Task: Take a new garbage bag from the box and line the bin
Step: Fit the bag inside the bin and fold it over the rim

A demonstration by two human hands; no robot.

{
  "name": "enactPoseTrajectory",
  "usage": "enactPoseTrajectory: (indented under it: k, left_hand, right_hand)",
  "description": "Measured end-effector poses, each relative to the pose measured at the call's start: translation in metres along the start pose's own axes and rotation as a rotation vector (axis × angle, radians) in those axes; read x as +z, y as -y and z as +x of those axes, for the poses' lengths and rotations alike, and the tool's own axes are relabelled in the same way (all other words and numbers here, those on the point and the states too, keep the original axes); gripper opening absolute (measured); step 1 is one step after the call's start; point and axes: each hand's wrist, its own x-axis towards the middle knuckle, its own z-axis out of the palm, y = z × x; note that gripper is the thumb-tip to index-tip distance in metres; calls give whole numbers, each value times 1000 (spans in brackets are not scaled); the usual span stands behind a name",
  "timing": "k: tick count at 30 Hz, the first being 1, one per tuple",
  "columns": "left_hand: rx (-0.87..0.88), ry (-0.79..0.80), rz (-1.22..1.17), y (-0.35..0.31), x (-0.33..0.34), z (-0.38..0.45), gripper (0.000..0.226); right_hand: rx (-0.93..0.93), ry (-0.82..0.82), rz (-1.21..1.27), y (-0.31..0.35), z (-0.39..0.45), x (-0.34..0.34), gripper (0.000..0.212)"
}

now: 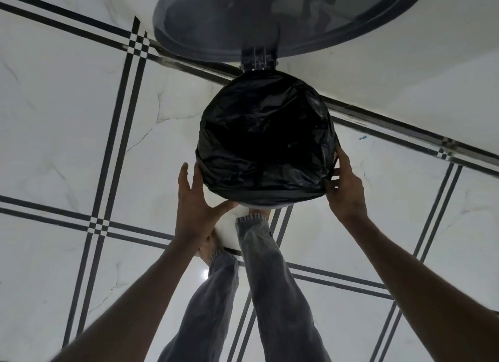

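Observation:
A black garbage bag [266, 143] lines a round pedal bin, its edge folded over the rim all the way round. Only a pale sliver of the bin's wall [266, 205] shows below the bag. The grey lid [270, 18] stands raised behind it on its hinge. My left hand [195, 199] lies against the bin's near left side, fingers spread, thumb under the folded edge. My right hand [344, 189] presses on the near right side, its fingertips on the bag's folded edge. No bag box is in view.
The bin stands on a white marble-look tiled floor [67, 132] with black double stripes, close to a white wall [405, 64]. My legs in grey jeans [259, 267] and bare feet are right in front of the bin, one foot at its base.

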Motion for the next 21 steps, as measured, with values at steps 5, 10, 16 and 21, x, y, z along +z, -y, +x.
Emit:
enactPoseTrajectory:
  k: [5,10,16,21]
  left_hand:
    - [-112,-43,-193,-20,1,-14,88]
    - [-357,1,-443,-27,6,-5,80]
    - [-376,97,-467,-14,10,-13,86]
    - [-430,1,-326,-6,18,-9,47]
  right_hand:
    - [158,51,218,5,-3,13,91]
    - [140,116,137,5,-4,10,98]
    - [61,89,-22,5,-9,12,81]
    - [371,42,445,-1,5,20,45]
